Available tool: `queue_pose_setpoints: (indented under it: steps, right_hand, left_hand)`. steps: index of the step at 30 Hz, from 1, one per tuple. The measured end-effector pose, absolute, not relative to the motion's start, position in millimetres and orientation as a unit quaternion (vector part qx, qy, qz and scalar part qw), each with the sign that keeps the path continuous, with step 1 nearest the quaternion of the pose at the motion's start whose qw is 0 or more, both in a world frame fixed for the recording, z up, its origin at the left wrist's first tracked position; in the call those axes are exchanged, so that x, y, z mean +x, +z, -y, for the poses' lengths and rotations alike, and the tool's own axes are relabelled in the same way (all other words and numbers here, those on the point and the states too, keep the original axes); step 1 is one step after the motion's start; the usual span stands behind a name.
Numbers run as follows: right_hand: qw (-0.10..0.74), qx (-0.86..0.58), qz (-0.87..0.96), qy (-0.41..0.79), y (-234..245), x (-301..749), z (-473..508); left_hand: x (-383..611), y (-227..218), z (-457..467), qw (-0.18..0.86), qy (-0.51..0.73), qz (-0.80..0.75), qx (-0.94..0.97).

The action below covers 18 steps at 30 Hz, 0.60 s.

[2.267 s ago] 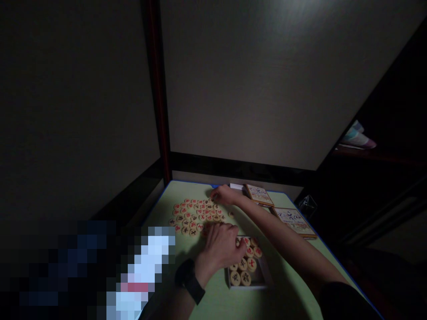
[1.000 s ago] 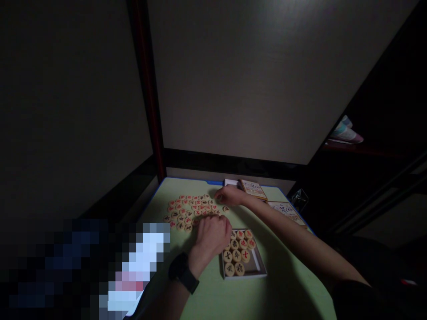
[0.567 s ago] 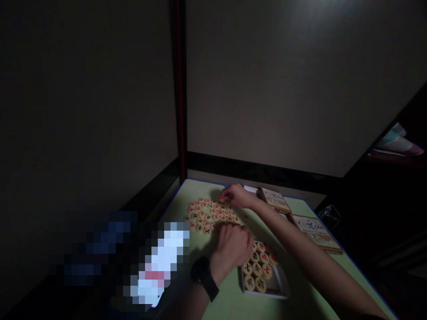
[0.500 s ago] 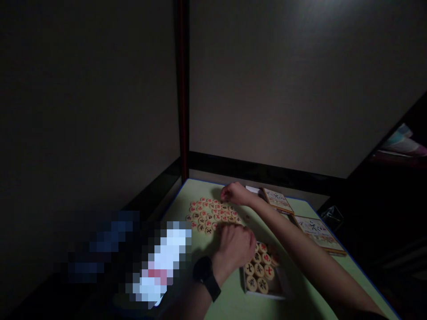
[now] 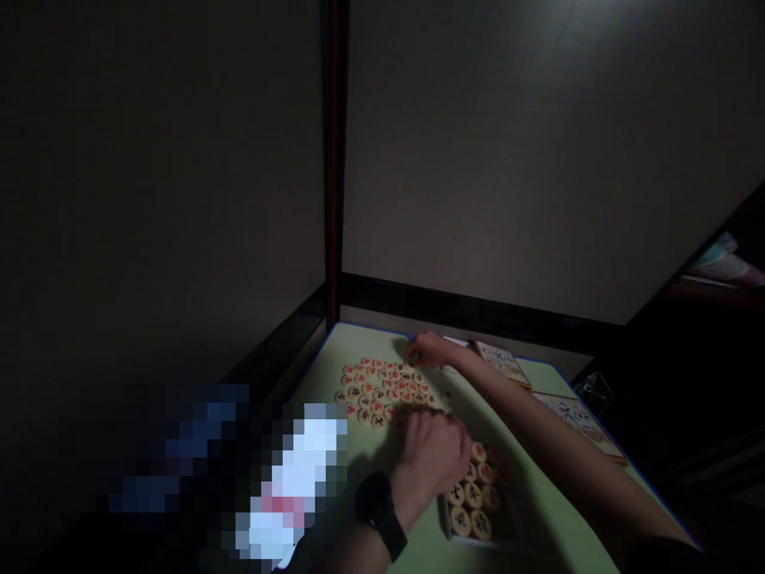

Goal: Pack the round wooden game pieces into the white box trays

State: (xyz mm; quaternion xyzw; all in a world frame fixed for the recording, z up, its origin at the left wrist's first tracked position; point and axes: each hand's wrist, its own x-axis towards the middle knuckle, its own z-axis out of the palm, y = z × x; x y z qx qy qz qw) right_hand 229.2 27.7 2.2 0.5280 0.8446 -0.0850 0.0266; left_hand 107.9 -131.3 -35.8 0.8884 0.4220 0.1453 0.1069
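Many round wooden Chinese chess pieces (image 5: 378,393) with red and black characters lie spread flat in a cluster on the pale green table (image 5: 574,530). At the far right edge of the cluster is my right hand (image 5: 430,349), its fingers curled closed; anything in them is hidden. My left hand (image 5: 439,446), with a dark watch (image 5: 380,510) on its wrist, hovers between the cluster and an open box (image 5: 503,516). Its fingers bend down out of sight and look blurred. Larger chess pieces (image 5: 472,496) fill part of that box.
Two patterned flat boxes, a farther box (image 5: 504,363) and a nearer box (image 5: 579,422), lie along the right side. One small piece (image 5: 448,394) sits apart from the cluster. A pixelated bright screen (image 5: 299,482) stands at the left. Walls (image 5: 478,199) border the table behind.
The whole view has shifted slightly. My left hand has moved a little right and down, over the box's upper corner. My right hand has shifted slightly right, away from the pieces.
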Motion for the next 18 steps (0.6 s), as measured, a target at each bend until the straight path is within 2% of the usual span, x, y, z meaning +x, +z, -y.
queue_pose_setpoints:
  steps: [7,18]
  right_hand:
    - [0.016,0.540,-0.837,-0.092,-8.6,235.5,-9.0]
    - [-0.024,0.532,-0.843,-0.077,-11.7,223.7,-10.7]
  left_hand:
    - [96.7,-25.7,115.3,0.058,0.143,-0.506,0.848]
    - [99.5,-28.7,121.3,0.059,0.136,-0.476,0.867]
